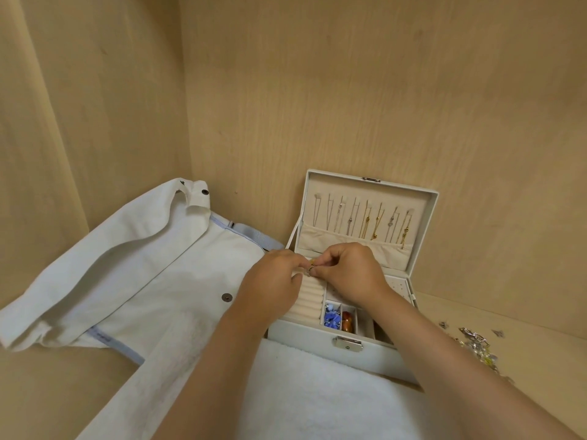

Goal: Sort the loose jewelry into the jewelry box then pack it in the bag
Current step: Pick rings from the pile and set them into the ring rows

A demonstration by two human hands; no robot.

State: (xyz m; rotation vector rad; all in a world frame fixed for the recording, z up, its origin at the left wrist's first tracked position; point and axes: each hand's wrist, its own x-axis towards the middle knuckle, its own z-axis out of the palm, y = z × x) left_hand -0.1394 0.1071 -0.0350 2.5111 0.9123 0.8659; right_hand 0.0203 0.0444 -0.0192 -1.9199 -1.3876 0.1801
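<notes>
Up close, both hands pinched one small ring over the open jewelry box.

Nearest lay a white towel, its far edge against the box front, with loose jewelry heaped on the wooden shelf to the right. Beyond that, the left hand and right hand met fingertip to fingertip, curled tight on the ring just above the cream ring rolls. Blue beads sat in a front compartment. The white bag lay flat to the left, and farthest back necklaces hung in the raised lid.
</notes>
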